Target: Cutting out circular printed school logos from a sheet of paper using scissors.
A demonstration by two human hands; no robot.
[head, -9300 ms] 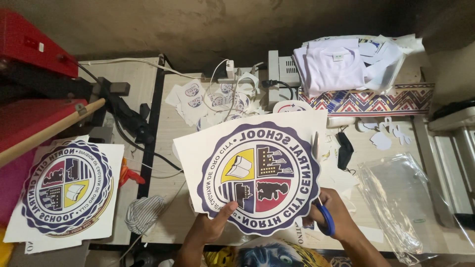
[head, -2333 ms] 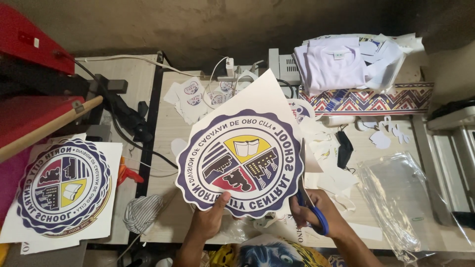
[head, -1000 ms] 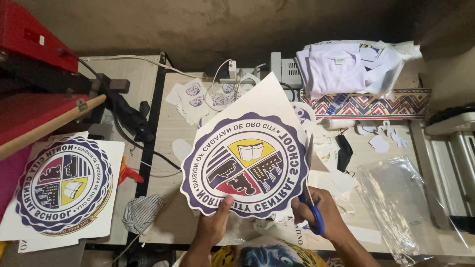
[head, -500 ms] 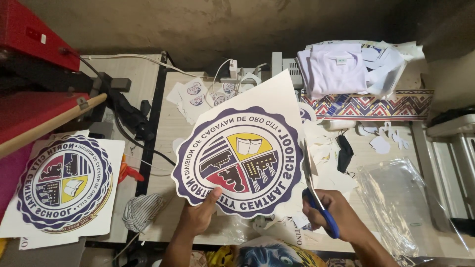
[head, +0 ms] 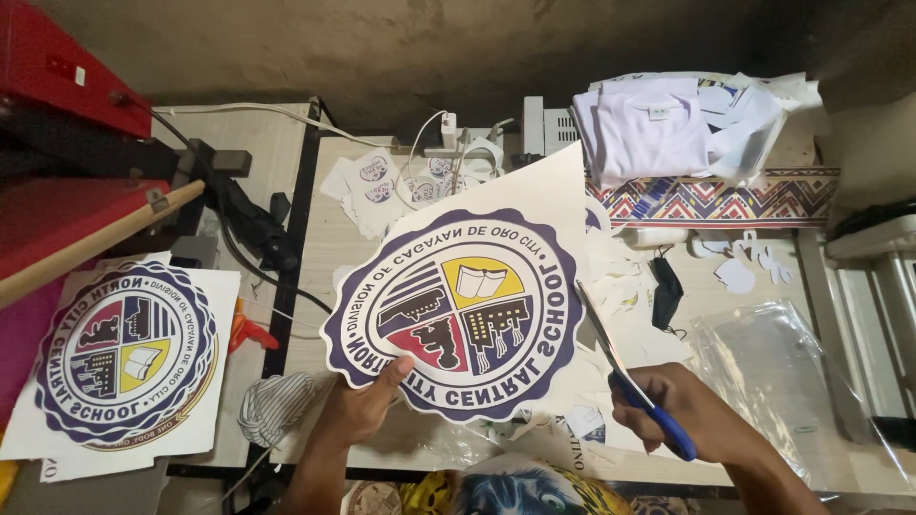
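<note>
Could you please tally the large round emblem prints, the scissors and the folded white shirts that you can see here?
Large round emblem prints: 2, held sheet, sheet at left
Scissors: 1
Folded white shirts: 1
Total: 4

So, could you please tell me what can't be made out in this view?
- Head view: the scissors' blue handles are partly covered by the right hand.
- The large round emblem print's lower edge is covered by the left hand.
- The clear plastic bag glares too much to show any contents.
</note>
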